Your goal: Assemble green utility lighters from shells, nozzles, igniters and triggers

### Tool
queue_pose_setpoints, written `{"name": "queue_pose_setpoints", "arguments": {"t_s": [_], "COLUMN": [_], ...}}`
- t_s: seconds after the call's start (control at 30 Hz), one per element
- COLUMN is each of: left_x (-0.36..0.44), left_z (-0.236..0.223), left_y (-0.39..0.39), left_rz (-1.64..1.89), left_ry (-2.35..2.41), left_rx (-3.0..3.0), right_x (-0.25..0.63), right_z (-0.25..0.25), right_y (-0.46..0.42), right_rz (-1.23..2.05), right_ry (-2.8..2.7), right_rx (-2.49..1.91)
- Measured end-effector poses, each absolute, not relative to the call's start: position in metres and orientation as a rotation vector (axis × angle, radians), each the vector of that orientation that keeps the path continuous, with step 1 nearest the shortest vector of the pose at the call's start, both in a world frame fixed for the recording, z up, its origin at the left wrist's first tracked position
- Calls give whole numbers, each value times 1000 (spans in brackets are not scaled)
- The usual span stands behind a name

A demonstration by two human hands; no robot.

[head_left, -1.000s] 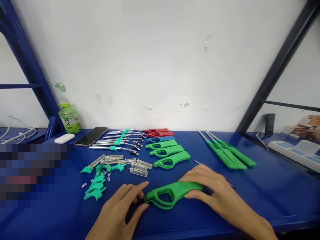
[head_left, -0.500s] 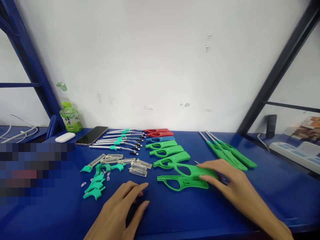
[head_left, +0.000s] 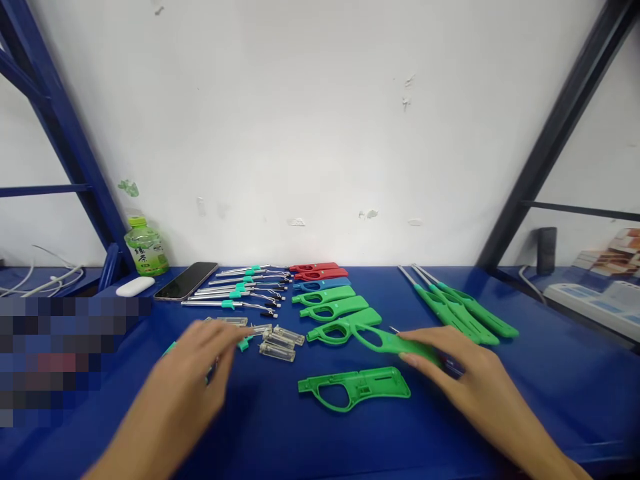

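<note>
My right hand (head_left: 463, 373) lies on the blue table (head_left: 525, 400) with its fingers closed on one green lighter shell half (head_left: 390, 342), which points left toward the row of shells. The other green shell half (head_left: 356, 387) lies alone, open side up, in front of it. My left hand (head_left: 193, 380), blurred by motion, reaches over the teal trigger pieces (head_left: 244, 343) and clear plastic tanks (head_left: 278, 341); its fingers look spread and nothing shows in them.
A row of green, blue and red shells (head_left: 327, 295) lies mid-table beside metal tubes with teal collars (head_left: 235, 289). Three finished green lighters (head_left: 457, 308) lie at the right. A phone (head_left: 186, 280), white case (head_left: 135, 286) and green bottle (head_left: 146, 248) stand at the back left.
The green shell has come apart into two halves: one now lies alone on the table, the other stays in my right hand. My left hand has moved left to the small parts.
</note>
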State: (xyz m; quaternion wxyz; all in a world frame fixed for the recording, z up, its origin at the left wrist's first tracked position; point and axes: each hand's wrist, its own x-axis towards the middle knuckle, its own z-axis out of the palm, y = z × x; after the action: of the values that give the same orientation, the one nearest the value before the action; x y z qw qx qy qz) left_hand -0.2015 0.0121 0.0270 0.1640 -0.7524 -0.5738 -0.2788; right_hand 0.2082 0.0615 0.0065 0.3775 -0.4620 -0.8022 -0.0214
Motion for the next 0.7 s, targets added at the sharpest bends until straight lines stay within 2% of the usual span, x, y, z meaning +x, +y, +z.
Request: {"name": "queue_pose_setpoints", "arguments": {"t_s": [0.17, 0.33, 0.53, 0.7], "left_x": [-282, -307, -304, -295], "left_z": [63, 58, 48, 69], "left_y": [82, 120, 122, 101], "left_rz": [-458, -199, -156, -256], "left_ry": [-1792, -1817, -1786, -1735], "left_rx": [-2181, -2337, -2366, -2237], "right_x": [219, 209, 185, 183], "right_z": [-4, -5, 0, 1], "right_y": [67, 55, 44, 42], "right_rz": [-139, -143, -51, 6], "right_ry": [-2006, -2142, -2429, -2411], "right_rx": [-1252, -1154, -1026, -1000]}}
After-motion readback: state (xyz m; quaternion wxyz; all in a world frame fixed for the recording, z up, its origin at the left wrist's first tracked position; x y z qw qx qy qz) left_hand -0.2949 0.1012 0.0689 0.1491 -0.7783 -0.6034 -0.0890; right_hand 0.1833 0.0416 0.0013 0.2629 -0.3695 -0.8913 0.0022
